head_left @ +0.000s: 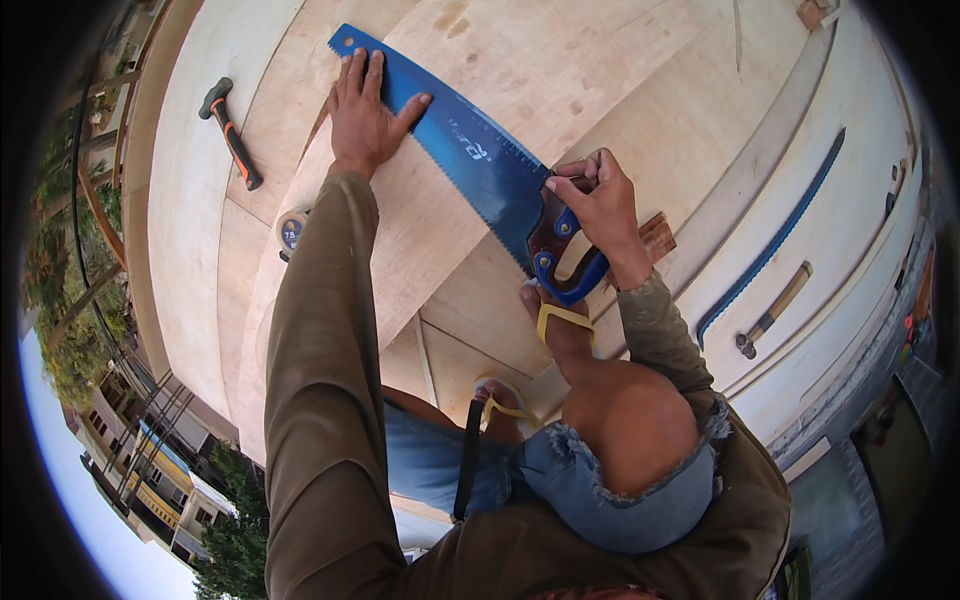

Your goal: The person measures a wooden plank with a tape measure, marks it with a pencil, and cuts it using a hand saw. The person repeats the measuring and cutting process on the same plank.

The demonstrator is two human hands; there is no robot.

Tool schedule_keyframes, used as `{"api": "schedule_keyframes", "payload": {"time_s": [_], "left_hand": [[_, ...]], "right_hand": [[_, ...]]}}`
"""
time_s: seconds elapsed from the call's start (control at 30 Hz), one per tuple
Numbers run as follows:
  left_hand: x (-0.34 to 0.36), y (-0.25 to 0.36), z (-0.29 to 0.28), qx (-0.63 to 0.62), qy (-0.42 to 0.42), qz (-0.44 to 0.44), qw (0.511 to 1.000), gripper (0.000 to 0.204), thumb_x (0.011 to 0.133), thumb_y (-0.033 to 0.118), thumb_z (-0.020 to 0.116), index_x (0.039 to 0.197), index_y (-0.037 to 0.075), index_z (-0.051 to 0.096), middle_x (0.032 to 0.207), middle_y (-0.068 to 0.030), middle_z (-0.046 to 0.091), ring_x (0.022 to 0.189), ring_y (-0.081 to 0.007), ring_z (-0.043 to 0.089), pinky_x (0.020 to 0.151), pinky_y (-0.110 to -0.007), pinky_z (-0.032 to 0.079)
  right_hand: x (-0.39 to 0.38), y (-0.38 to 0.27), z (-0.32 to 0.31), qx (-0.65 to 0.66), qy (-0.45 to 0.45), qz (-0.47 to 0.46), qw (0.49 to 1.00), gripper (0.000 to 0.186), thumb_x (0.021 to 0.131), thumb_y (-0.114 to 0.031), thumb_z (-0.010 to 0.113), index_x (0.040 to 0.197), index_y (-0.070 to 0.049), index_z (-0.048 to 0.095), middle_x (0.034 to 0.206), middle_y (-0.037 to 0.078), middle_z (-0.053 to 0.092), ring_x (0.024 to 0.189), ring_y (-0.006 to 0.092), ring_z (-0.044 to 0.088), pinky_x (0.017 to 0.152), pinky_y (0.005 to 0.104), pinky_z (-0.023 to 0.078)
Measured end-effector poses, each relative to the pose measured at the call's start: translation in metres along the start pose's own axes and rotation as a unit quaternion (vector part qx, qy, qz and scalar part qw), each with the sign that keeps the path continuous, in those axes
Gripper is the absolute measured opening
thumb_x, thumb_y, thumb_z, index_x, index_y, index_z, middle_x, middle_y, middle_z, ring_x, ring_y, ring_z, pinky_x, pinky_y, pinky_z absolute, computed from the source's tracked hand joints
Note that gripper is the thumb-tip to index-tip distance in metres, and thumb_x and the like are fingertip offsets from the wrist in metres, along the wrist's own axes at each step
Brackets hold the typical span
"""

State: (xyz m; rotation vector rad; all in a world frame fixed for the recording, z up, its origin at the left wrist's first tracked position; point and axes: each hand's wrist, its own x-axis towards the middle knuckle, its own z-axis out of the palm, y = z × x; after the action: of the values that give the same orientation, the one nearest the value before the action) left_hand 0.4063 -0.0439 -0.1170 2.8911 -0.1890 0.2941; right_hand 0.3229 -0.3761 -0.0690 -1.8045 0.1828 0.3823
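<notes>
A hand saw point(470, 150) with a blue blade lies flat on pale plywood point(330, 245), its tip toward the far left. Its blue and brown handle point(552, 235) is at the near right. My left hand point(372, 112) lies spread across the toothed edge near the tip, fingertips on the blade. Beside the blade's back edge, where it meets the handle, my right hand point(606, 205) is closed in a pinch. Whatever sits between its thumb and fingers is too small or hidden to make out.
A hammer point(232, 135) with an orange and black handle lies at the left. My left forearm partly covers a tape measure point(292, 230). On the right are a long curved toothed blade point(785, 235) and a wooden-handled hammer point(775, 312). My sandalled foot point(566, 325) is close to the saw handle.
</notes>
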Motion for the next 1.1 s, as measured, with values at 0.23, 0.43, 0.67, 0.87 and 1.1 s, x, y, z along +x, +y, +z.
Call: {"api": "schedule_keyframes", "payload": {"time_s": [0.23,0.43,0.67,0.87,1.1], "left_hand": [[-0.0006,-0.0010,0.0009,0.001,0.003,0.005,1.000,0.096,0.087,0.073,0.060,0.149,0.002,0.045,0.157,-0.0230,0.038,0.149,-0.0368,0.030,0.120,-0.052,0.022],[-0.0004,-0.0016,0.0022,-0.002,0.014,0.011,1.000,0.096,0.086,0.073,0.061,0.149,0.002,0.046,0.156,-0.0234,0.038,0.148,-0.0370,0.030,0.120,-0.051,0.022],[-0.0012,0.0003,-0.0010,0.009,0.011,0.017,1.000,0.090,0.089,0.065,0.065,0.148,0.001,0.046,0.155,-0.0259,0.039,0.147,-0.0403,0.032,0.120,-0.049,0.024],[-0.0008,0.0010,-0.0019,0.008,0.013,0.017,1.000,0.090,0.088,0.065,0.065,0.148,0.001,0.046,0.156,-0.0257,0.038,0.147,-0.0400,0.032,0.120,-0.049,0.024],[-0.0010,-0.0002,-0.0003,0.006,0.019,0.019,1.000,0.090,0.088,0.065,0.066,0.148,0.001,0.047,0.155,-0.0255,0.040,0.147,-0.0401,0.033,0.119,-0.049,0.025]], "right_hand": [[-0.0006,0.0012,-0.0019,-0.032,-0.010,-0.025,0.999,0.036,0.086,-0.008,0.078,0.082,-0.004,0.042,0.094,0.020,0.074,0.087,0.0179,0.073,0.069,0.0309,0.057],[0.0011,0.0041,-0.0018,-0.009,-0.005,-0.011,1.000,0.036,0.085,-0.005,0.077,0.082,-0.004,0.041,0.092,0.020,0.073,0.086,0.0165,0.072,0.067,0.0298,0.056],[0.0013,0.0051,-0.0006,0.028,-0.006,0.004,1.000,0.037,0.084,-0.004,0.077,0.082,-0.004,0.040,0.093,0.020,0.073,0.085,0.0150,0.071,0.067,0.0281,0.056],[0.0008,0.0019,-0.0005,0.024,-0.006,0.012,1.000,0.036,0.085,-0.004,0.076,0.081,-0.004,0.040,0.093,0.020,0.073,0.085,0.0145,0.071,0.067,0.0280,0.055],[0.0012,0.0038,-0.0009,0.013,-0.006,0.006,1.000,0.037,0.085,-0.004,0.076,0.080,-0.004,0.039,0.092,0.020,0.073,0.085,0.0140,0.070,0.067,0.0286,0.054]]}}
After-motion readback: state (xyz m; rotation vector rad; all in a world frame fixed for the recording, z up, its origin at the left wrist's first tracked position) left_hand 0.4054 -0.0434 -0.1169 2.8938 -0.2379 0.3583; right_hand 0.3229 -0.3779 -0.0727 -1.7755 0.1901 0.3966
